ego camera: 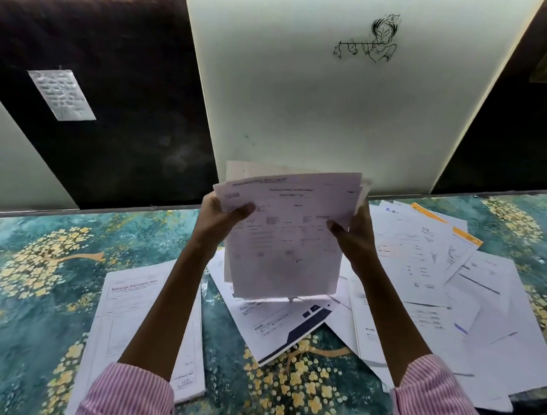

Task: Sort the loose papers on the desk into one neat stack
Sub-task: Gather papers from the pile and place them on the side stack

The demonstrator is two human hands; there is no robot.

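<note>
Both arms reach up and away from the person, with a pink and white striped sleeve (126,392) pushed back on each. The left hand (217,217) is raised above the desk with its thumb pointing right. The right hand (357,234) is at the same height, a little to the right, with its thumb pointing left.

The desk with a blue-green top and yellow flowers (38,259) runs from left to right. Near the left arm, a tidy pile of white printed sheets (129,314) lies flat on it. In the middle, under the raised hands, lies a white sheet with a dark blue corner (292,327). To the right, many loose white papers (435,277) lie in a messy heap, some over others, and two have orange edges. Behind the desk, on the far left, a small white note (62,94) is stuck on a dark wall (115,59). To its right stands a big white panel (333,100) with a black line drawing (373,39) near its top.

The left hand pinches the left edge of a bunch of white printed papers (289,239), thumb in front and fingers behind. The right hand pinches the right edge the same way. The bunch hangs upright in the air between the two hands, above the middle of the desk, and its sheets are not lined up.
</note>
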